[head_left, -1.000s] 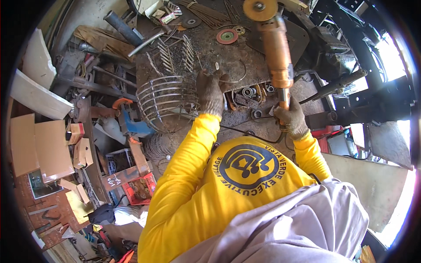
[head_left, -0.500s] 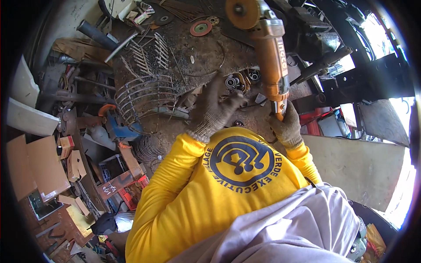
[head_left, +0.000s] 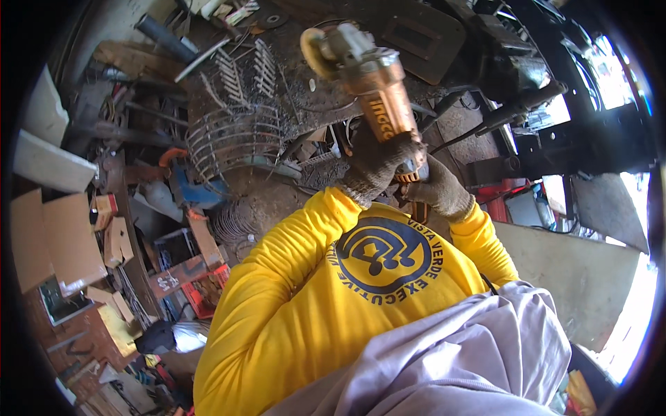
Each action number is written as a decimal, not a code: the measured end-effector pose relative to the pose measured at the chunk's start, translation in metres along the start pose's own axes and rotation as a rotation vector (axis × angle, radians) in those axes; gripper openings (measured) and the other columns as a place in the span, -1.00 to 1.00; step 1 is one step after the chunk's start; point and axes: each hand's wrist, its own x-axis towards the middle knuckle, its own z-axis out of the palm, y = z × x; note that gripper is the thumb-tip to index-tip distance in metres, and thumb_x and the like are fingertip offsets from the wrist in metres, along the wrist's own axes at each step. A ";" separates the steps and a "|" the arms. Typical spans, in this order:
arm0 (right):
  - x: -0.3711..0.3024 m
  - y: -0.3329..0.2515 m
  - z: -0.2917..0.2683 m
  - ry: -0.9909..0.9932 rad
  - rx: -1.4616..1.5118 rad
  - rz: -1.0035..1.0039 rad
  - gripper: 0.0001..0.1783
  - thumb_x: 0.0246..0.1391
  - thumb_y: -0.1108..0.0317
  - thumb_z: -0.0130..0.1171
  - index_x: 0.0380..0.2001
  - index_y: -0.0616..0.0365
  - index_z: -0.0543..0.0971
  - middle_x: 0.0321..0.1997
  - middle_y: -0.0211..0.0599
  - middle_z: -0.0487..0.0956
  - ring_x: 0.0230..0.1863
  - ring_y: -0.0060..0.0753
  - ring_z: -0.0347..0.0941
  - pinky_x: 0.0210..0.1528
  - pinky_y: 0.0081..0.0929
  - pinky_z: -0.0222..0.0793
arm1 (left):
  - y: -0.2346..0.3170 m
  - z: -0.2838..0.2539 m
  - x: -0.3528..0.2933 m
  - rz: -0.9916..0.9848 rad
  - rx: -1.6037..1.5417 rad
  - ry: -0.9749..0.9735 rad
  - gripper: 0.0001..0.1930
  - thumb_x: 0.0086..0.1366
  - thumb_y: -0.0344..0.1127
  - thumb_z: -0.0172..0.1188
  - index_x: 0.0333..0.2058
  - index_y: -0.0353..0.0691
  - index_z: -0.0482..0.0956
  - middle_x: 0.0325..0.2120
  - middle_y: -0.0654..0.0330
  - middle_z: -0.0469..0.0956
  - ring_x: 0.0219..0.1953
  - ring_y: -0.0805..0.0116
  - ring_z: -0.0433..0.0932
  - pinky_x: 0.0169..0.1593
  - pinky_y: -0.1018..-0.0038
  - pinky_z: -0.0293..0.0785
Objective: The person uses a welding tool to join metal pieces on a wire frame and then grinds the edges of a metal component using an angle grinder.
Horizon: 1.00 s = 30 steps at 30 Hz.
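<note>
Gloved fingers of both hands clench the orange angle grinder (head_left: 378,97) at centre frame: left hand (head_left: 378,163) foremost, right hand (head_left: 440,191) probably at its tail, disc toward upper left.

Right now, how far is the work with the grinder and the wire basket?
Done: nothing finished shows; the wire basket lies on the cluttered bench, and no fresh cut can be made out. In hand: the left hand and right hand, both gloved, grip the orange grinder, lifted with its disc clear of the basket. Left: any grinding on the basket.
</note>
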 end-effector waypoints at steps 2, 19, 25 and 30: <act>-0.006 -0.007 0.010 0.001 0.069 -0.066 -0.37 -0.10 0.45 0.37 0.08 0.21 0.38 -0.14 -0.32 0.54 -0.19 -0.48 0.50 -0.12 -0.45 0.47 | -0.004 0.003 0.000 0.085 0.103 0.041 -0.37 -0.01 -0.12 0.46 -0.05 -0.35 0.42 -0.24 0.12 0.56 -0.25 0.38 0.61 -0.15 0.45 0.59; -0.025 0.005 0.012 0.260 -0.106 -0.072 -0.42 -0.08 0.51 0.28 0.07 0.18 0.38 -0.15 -0.29 0.58 -0.20 -0.49 0.53 -0.12 -0.48 0.48 | -0.003 0.022 0.001 0.107 0.166 -0.052 -0.31 -0.02 0.02 0.48 -0.04 -0.30 0.42 -0.25 0.14 0.55 -0.24 0.33 0.59 -0.14 0.41 0.58; -0.031 0.014 0.001 0.089 0.066 -0.083 -0.31 -0.05 0.39 0.41 0.14 0.19 0.32 -0.10 -0.34 0.52 -0.14 -0.50 0.47 -0.07 -0.46 0.46 | -0.007 0.024 -0.001 0.117 0.108 -0.109 -0.37 0.00 -0.06 0.49 -0.05 -0.28 0.43 -0.26 0.17 0.56 -0.24 0.38 0.59 -0.14 0.43 0.58; -0.029 0.013 -0.009 0.015 -0.038 -0.199 -0.05 -0.07 -0.08 0.43 0.23 0.25 0.25 0.05 -0.26 0.47 0.01 -0.43 0.42 0.07 -0.41 0.39 | -0.009 0.023 -0.001 0.113 0.159 -0.089 -0.40 -0.02 -0.12 0.48 -0.07 -0.27 0.44 -0.29 0.17 0.58 -0.25 0.37 0.61 -0.15 0.43 0.58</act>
